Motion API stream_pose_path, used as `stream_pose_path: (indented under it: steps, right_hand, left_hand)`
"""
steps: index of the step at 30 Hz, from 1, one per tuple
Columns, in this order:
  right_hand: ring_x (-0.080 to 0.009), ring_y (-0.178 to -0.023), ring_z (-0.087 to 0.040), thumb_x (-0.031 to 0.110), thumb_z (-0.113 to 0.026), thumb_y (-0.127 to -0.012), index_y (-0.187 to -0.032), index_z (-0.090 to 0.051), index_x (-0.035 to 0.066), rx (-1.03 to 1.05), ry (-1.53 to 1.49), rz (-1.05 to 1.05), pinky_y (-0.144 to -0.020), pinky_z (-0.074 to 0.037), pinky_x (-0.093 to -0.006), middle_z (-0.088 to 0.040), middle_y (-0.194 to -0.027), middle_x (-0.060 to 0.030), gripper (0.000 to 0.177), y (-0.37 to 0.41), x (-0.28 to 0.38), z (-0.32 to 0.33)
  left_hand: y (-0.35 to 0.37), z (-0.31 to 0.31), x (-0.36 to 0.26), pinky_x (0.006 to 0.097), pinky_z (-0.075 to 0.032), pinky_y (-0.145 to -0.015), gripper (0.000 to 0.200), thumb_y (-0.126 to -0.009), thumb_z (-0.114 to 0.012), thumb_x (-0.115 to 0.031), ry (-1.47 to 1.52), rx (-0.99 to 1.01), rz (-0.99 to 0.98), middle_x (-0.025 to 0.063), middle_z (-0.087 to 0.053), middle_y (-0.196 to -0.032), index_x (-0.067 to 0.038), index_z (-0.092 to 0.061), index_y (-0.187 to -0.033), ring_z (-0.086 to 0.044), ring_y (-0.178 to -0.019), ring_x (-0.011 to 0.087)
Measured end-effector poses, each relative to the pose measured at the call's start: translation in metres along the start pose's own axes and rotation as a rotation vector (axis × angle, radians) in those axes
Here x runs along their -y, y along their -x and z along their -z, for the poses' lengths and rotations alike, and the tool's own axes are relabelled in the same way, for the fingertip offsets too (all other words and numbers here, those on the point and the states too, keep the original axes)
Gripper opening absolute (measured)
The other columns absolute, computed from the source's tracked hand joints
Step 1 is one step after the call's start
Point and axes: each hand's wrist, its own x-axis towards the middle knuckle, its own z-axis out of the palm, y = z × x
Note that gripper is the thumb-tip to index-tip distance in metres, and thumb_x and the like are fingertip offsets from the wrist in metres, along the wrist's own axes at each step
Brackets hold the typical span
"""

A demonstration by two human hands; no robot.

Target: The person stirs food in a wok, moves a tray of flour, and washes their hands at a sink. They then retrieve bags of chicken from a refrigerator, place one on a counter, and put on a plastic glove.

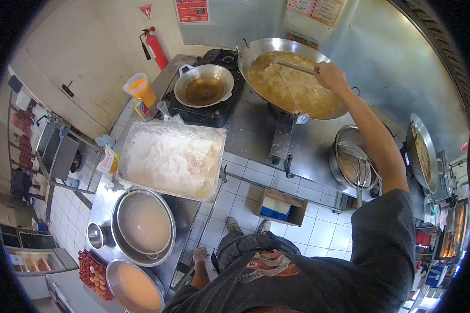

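Observation:
My right hand (331,77) is closed around the end of a long metal utensil that looks like tongs (296,67). Its far end dips into frying food (277,70) in bubbling oil, in a large wok (256,47). A dial thermometer (302,119) sits at the wok's near rim, its thin probe slanting into the oil. My left hand (200,254) hangs low beside my body, near the metal table's edge, and looks whitish as if floured. Its fingers are too small and blurred to make out.
A flour tray (167,156) lies left, beyond a bowl of pale batter (143,221), an orange-liquid bowl (136,284) and eggs (95,279). A smaller oil pan (203,86) is on a burner. Strainers (354,156) rest right. A box (282,206) stands on the floor.

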Motion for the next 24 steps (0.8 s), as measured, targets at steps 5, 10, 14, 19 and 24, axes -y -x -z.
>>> stream_pose_path:
  steps: [5,10,14,19,24]
  right_hand:
    - [-0.0376,-0.092,-0.066,0.023,-0.068,-0.080,-0.093,-0.069,0.011,0.053,-0.004,0.035,-0.081,-0.052,-0.0447,-0.069,-0.095,-0.0183,0.017,-0.017,-0.020,0.011]
    - [-0.0358,-0.092,-0.066,0.024,-0.070,-0.079,-0.091,-0.070,0.009,0.044,-0.043,0.113,-0.083,-0.051,-0.0433,-0.068,-0.099,-0.0173,0.019,-0.013,-0.036,0.067]
    - [-0.0340,-0.091,-0.066,0.022,-0.069,-0.080,-0.092,-0.070,0.008,0.069,-0.114,0.114,-0.085,-0.050,-0.0414,-0.068,-0.103,-0.0153,0.019,0.013,-0.051,0.115]
    - [-0.0325,-0.095,-0.065,0.021,-0.068,-0.082,-0.093,-0.070,0.005,-0.060,-0.086,0.175,-0.089,-0.048,-0.0398,-0.067,-0.104,-0.0139,0.019,0.049,-0.055,0.123]
    - [-0.0329,-0.099,-0.064,0.025,-0.067,-0.085,-0.099,-0.067,0.005,-0.015,-0.059,0.153,-0.092,-0.046,-0.0401,-0.068,-0.102,-0.0140,0.024,0.081,-0.008,0.124]
  left_hand:
    - [0.041,0.014,-0.070,0.0330,-0.054,-0.060,0.022,-0.082,-0.067,-0.027,-0.277,0.098,0.057,0.0069,-0.066,-0.083,-0.008,-0.064,-0.092,-0.067,-0.072,0.0219]
    - [0.054,0.018,-0.100,0.0344,-0.055,-0.064,0.022,-0.083,-0.066,-0.027,-0.934,0.226,0.000,0.0076,-0.067,-0.088,-0.009,-0.064,-0.096,-0.068,-0.076,0.0248]
    - [0.045,0.005,-0.049,0.0391,-0.055,-0.070,0.016,-0.084,-0.064,-0.022,-0.951,0.104,-0.230,0.0091,-0.068,-0.094,-0.010,-0.064,-0.094,-0.068,-0.083,0.0282]
    - [0.029,0.004,-0.075,0.0411,-0.054,-0.075,0.009,-0.084,-0.063,-0.018,-0.978,0.235,-0.124,0.0111,-0.067,-0.099,-0.010,-0.066,-0.089,-0.067,-0.091,0.0292]
    - [0.003,0.002,-0.059,0.0385,-0.055,-0.065,0.009,-0.081,-0.064,-0.017,-0.925,0.095,-0.375,0.0100,-0.067,-0.089,-0.010,-0.065,-0.087,-0.067,-0.076,0.0280]
